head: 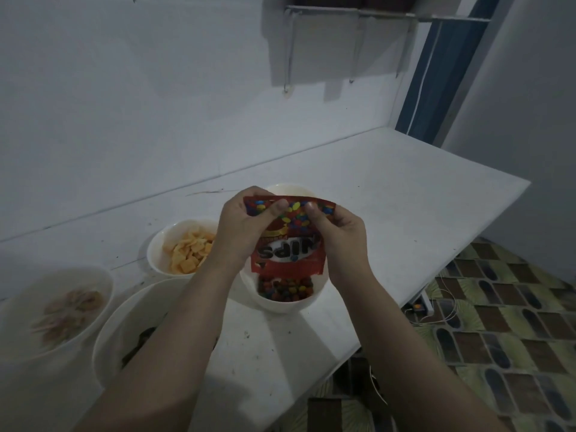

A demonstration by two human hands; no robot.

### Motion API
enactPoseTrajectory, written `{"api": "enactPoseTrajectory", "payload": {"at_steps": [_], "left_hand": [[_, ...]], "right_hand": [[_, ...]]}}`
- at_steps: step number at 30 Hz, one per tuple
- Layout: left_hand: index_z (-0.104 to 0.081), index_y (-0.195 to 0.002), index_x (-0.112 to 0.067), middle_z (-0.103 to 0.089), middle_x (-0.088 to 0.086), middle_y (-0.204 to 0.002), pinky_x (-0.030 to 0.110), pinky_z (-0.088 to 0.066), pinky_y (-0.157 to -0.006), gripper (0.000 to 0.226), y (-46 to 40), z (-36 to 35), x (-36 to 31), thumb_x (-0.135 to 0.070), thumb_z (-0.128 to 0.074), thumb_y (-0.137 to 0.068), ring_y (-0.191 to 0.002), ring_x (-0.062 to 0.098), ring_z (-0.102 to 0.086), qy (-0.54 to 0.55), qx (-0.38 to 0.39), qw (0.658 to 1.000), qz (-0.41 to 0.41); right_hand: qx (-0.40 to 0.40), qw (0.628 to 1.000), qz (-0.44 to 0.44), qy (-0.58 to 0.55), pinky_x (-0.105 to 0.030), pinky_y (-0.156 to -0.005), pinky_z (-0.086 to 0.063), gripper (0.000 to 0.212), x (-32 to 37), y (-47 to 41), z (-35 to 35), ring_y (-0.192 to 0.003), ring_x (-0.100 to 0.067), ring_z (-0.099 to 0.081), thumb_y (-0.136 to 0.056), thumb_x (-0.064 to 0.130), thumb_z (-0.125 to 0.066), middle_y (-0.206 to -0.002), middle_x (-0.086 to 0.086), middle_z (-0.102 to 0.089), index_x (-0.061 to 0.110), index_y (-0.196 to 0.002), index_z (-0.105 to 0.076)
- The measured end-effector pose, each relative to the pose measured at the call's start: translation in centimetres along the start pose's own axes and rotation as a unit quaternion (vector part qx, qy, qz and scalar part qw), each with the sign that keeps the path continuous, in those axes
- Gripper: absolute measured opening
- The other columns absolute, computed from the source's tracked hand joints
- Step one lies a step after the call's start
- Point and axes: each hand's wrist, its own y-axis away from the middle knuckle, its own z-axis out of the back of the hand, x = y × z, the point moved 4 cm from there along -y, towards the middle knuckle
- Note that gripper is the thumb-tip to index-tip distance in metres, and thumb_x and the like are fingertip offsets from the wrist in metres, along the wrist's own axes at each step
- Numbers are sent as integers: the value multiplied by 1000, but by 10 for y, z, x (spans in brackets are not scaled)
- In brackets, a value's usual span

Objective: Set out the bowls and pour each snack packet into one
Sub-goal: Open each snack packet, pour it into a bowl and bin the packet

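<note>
A red Nips candy packet (288, 247) hangs upside down over a white bowl (282, 302) that holds coloured candies (285, 291). My left hand (246, 226) pinches the packet's upper left corner, and my right hand (336, 241) pinches its upper right corner. To the left stands a bowl with orange crackers (187, 251). Behind the packet a further white bowl (291, 190) shows only its rim. At the near left are a bowl of pale snacks (62, 307) and a bowl with dark contents (124, 332), partly hidden by my left forearm.
The white table (389, 194) runs along a white wall, with its right edge dropping to a patterned floor (498, 338). A power strip and cables (420, 307) lie on the floor by the table edge. A metal shelf bracket (358, 14) hangs on the wall above.
</note>
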Motion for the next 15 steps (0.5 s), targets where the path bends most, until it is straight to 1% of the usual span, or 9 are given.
{"api": "enactPoseTrajectory", "payload": {"at_steps": [2,3,5,7,9,11,12,13,15], "left_hand": [[-68,-92,-24,-75,-4,-92,34,-58,-79,30,2,-1,7,-36,-79,-67,-90,16,-72,18,48,998,33],[-68,-97,-26,-76,-5,-96,33,-58,-80,32,3,-1,14,-35,-79,-69,-92,14,-71,1,81,995,53],[-69,-103,-28,-75,-9,-99,25,-57,-81,28,7,0,28,-32,-77,-76,-94,9,-71,-62,158,981,94],[-70,-108,-25,-75,-10,-102,22,-56,-85,27,12,5,38,-27,-75,-81,-95,6,-70,-106,203,964,133],[-70,-110,-24,-74,-8,-105,26,-55,-89,30,11,13,40,-29,-75,-82,-98,7,-69,-144,210,958,135],[-67,-111,-30,-73,-13,-105,23,-54,-85,31,9,15,31,-35,-74,-81,-96,2,-68,-166,208,958,111],[-65,-111,-33,-72,-15,-104,20,-54,-82,31,8,14,24,-37,-72,-81,-95,-1,-67,-141,192,966,100],[-64,-110,-33,-72,-16,-102,20,-53,-79,28,8,14,18,-38,-69,-82,-94,-1,-68,-90,164,978,94],[-64,-110,-29,-74,-12,-103,25,-55,-81,23,7,13,9,-36,-61,-88,-97,5,-69,11,104,990,93]], "right_hand": [[-11,999,6,-30,-41,-77,-60,20,6,-3,1,-87,-29,-74,-88,21,-70,-93,-14,-76,3,-95,-74],[-18,999,8,-41,-41,-76,-60,21,9,-5,3,-87,-30,-74,-88,21,-70,-93,-14,-76,2,-95,-74],[-27,998,16,-61,-41,-74,-60,20,16,-9,5,-86,-30,-74,-89,22,-69,-92,-13,-76,3,-94,-73],[-25,997,25,-61,-38,-70,-61,19,20,-11,4,-84,-28,-74,-89,22,-68,-90,-11,-76,5,-92,-73],[-20,998,29,-48,-37,-70,-61,17,21,-10,0,-84,-27,-74,-89,24,-68,-88,-8,-77,8,-90,-74],[-21,998,35,-38,-35,-70,-61,15,22,-9,-3,-84,-24,-74,-89,25,-68,-87,-5,-77,12,-87,-74],[-21,999,39,-31,-35,-70,-61,14,23,-10,-4,-84,-24,-74,-89,25,-68,-87,-5,-77,13,-88,-74],[-21,998,44,-26,-35,-70,-60,14,24,-10,-4,-84,-24,-74,-90,26,-68,-88,-4,-77,13,-88,-74],[-23,998,50,-15,-37,-74,-61,15,21,-10,-6,-86,-21,-74,-91,30,-66,-91,-2,-77,16,-91,-72]]}}
